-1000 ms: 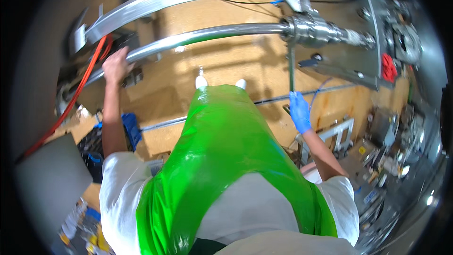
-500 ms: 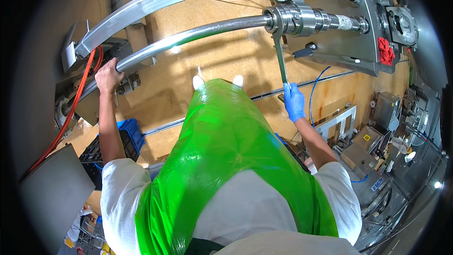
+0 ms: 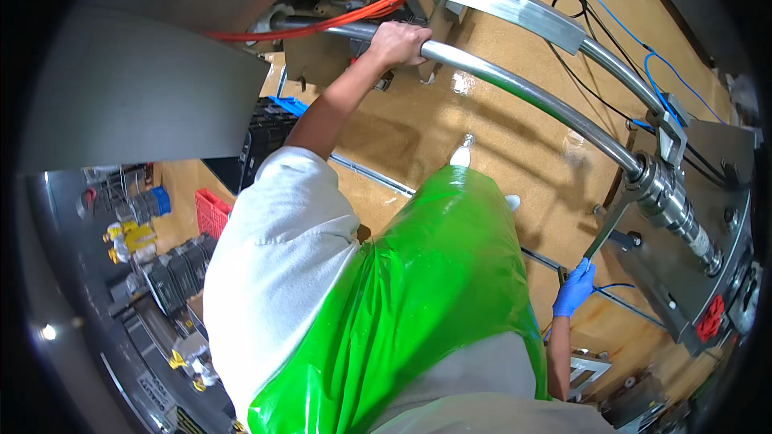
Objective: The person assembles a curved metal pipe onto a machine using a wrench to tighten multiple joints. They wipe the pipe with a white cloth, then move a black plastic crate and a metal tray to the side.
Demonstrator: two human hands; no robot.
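Person's bare left grip (image 3: 400, 44) closed over a smooth, shiny, round metal pipe (image 3: 534, 96); blue-gloved right grip (image 3: 574, 288) clamped on a long wrench (image 3: 609, 230); ridged metal coupling (image 3: 666, 198) beyond right grip.

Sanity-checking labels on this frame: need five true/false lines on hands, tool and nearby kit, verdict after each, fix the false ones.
1. The left hand grips the nearer metal tube. True.
2. The right hand is bare. False: it wears a blue glove.
3. The right hand holds one end of a long-handled tool, whose other end meets the metal coupling. True.
4. The orange hose runs beside the right hand. False: it passes close to the left hand.
5. The person wears a green apron. True.
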